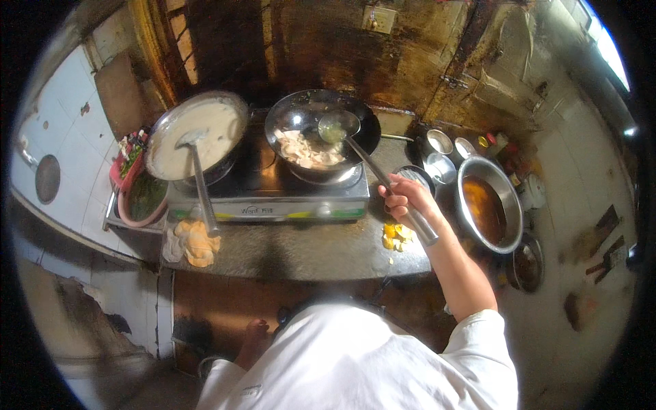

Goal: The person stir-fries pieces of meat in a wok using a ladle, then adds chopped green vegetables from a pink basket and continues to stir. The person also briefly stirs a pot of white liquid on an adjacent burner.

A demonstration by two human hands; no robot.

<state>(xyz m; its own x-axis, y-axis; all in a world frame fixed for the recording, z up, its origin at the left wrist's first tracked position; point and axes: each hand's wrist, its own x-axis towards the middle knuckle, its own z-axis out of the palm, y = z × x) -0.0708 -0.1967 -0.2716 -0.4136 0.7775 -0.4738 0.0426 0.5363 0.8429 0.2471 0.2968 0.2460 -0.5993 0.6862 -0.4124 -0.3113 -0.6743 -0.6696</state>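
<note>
My right hand point(410, 199) grips the handle of a metal ladle point(339, 126), whose bowl is over a dark wok point(368, 120). Pale sliced pieces of food point(307, 149) lie in the wok, which stands on the right burner of a gas stove point(266, 207). On the left burner, a wide pan holds a creamy white liquid point(205, 123) with a second ladle point(199, 179) resting in it, its handle reaching over the stove's front edge. Down by my body at the lower left is my left hand point(254, 330), in shadow; its fingers and anything in them are unclear.
An orange cloth point(199, 245) lies at the counter's front left, and broken eggshell-like yellow pieces point(397, 237) at the right. A steel basin point(514, 225) of brown liquid stands right of my forearm, near small metal bowls point(439, 142). Pink baskets with greens point(143, 197) stand far left.
</note>
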